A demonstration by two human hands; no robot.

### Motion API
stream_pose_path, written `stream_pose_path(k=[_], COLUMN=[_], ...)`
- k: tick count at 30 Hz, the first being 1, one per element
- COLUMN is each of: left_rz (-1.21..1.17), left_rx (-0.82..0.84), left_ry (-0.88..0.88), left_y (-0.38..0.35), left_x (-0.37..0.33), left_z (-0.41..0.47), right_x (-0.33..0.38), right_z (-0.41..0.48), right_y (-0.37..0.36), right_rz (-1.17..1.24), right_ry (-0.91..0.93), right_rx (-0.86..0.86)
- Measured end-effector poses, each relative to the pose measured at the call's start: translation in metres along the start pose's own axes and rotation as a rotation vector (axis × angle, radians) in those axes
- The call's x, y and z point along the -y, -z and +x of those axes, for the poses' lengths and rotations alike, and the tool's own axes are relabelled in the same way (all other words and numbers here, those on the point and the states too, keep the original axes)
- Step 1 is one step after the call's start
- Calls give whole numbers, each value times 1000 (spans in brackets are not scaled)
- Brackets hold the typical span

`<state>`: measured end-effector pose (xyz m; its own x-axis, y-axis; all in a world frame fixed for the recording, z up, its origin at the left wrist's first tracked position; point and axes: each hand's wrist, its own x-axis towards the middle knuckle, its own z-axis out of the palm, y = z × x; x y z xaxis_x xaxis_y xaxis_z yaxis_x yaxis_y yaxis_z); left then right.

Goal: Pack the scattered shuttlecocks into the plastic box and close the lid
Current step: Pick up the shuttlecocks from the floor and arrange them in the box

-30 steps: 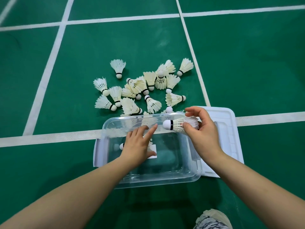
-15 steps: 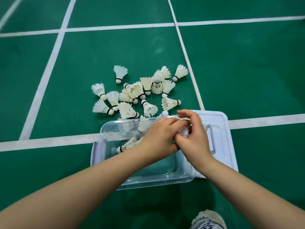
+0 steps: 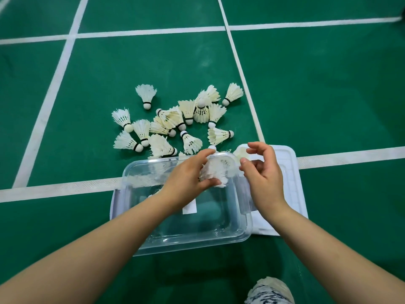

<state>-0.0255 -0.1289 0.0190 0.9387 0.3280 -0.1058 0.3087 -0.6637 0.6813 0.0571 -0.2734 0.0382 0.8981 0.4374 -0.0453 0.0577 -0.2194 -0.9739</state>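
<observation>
My left hand (image 3: 188, 178) is closed around a white feather shuttlecock (image 3: 219, 170) and holds it above the far right corner of the clear plastic box (image 3: 238, 236). My right hand (image 3: 263, 174) hovers just right of that shuttlecock with its fingers spread and nothing in them. The box's white lid (image 3: 293, 172) lies flat on the floor, partly under the box's right side. Several loose shuttlecocks (image 3: 175, 123) lie in a pile on the green floor just beyond the box. One more feather skirt (image 3: 240, 152) shows behind my right fingers. My left forearm hides part of the box's inside.
The box and lid sit on a green badminton court crossed by white lines (image 3: 59, 189). A patterned shoe (image 3: 269, 290) shows at the bottom edge, near the box's front.
The shuttlecock passed from my right hand to my left hand. My right hand let go and spread its fingers; my left hand came up out of the box to the far right corner.
</observation>
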Motion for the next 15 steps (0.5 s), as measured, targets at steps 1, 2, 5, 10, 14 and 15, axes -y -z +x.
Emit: stream_pose_path(k=[1, 2, 5, 10, 14, 15], left_rz=[82, 165, 309, 268, 271, 276], left_rx=[39, 81, 170, 143, 145, 142], left_ry=[-4, -13, -44, -56, -73, -84], left_y=[-1, -1, -3, -16, -27, -28], left_x=[7, 14, 26, 28, 31, 31], left_z=[-2, -3, -5, 0, 5, 7], right_x=[-2, -3, -8, -10, -8, -8], right_z=[0, 1, 2, 4, 3, 2], right_y=[1, 1, 4, 4, 5, 6], right_rz=[-1, 1, -2, -8, -11, -15], right_ry=[-5, -7, -12, -33, -36, -37], right_rx=[-2, -2, -1, 4, 2, 1])
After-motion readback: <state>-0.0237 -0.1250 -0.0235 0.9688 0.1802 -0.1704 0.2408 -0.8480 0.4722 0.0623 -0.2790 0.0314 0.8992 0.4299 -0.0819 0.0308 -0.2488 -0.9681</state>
